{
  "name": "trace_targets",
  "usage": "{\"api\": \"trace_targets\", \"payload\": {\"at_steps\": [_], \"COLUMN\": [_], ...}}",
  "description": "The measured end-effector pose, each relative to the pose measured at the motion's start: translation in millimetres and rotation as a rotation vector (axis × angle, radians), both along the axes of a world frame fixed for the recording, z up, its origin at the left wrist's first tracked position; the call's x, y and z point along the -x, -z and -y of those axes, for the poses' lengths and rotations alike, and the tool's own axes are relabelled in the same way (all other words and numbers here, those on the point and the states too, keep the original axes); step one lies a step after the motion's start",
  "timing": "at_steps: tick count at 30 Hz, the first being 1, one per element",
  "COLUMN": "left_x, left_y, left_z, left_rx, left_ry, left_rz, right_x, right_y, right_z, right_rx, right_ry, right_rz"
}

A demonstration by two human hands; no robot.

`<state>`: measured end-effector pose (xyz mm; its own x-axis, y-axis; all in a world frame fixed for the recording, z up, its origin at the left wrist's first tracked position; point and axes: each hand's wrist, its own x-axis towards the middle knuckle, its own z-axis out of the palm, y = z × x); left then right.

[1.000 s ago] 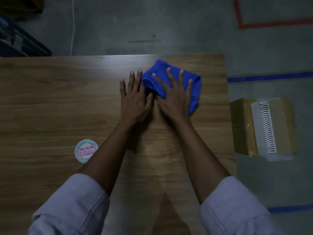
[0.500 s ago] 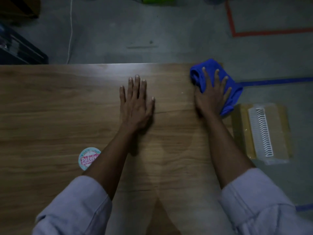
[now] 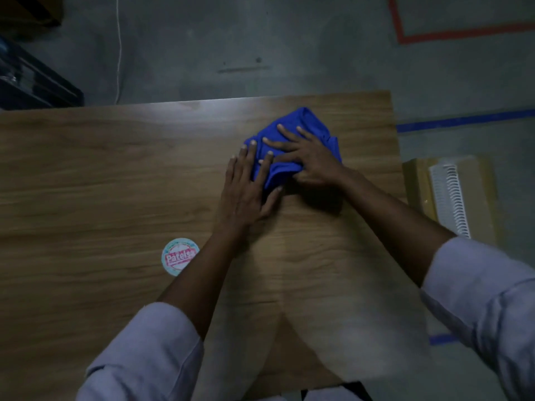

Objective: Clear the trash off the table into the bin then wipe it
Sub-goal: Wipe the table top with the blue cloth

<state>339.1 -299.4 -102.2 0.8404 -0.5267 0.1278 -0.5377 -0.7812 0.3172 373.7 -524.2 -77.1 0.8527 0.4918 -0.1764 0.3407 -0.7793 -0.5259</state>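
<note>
A view from above is looking down at a person's two bare forearms reaching out over a wooden table (image 3: pixel 115 169) in dim light. A crumpled blue cloth (image 3: pixel 307 120) is lying on the table near its far right corner. The right hand (image 3: pixel 312 157) is pressing flat on top of the cloth, its fingers straight and spread apart, pointing to the left. The left hand (image 3: pixel 249 183) is lying flat just beside it, fingers straight and close together, with the fingertips resting on the cloth's left edge; the two hands are touching over the cloth. Neither hand is pinching or gripping anything. Pale rolled-up sleeves (image 3: pixel 150 348) are covering both arms near the bottom of the view. A round sticker (image 3: pixel 179 257) with red lettering is sitting on the table beside the left forearm. On the grey floor (image 3: pixel 260 39) to the right of the table, a cardboard box (image 3: pixel 417 183) is carrying a white ridged plastic piece (image 3: pixel 450 198). Blue tape (image 3: pixel 463 120) and red tape (image 3: pixel 463 31) are marking the floor, and a thin white cable (image 3: pixel 118 47) is running along it beyond the table.
</note>
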Motion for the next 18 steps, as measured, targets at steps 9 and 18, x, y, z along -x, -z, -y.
{"api": "trace_targets", "payload": {"at_steps": [9,18], "left_x": [55,71], "left_y": [-14,-13], "left_z": [63,-8], "left_rx": [-0.068,0.009], "left_ry": [-0.01,0.079], "left_rz": [-0.136,-0.145], "right_x": [95,127], "right_y": [2,2], "right_z": [26,-42], "right_rx": [-0.059,-0.063], "right_ry": [0.41,0.472], "right_rz": [-0.016,-0.024]}}
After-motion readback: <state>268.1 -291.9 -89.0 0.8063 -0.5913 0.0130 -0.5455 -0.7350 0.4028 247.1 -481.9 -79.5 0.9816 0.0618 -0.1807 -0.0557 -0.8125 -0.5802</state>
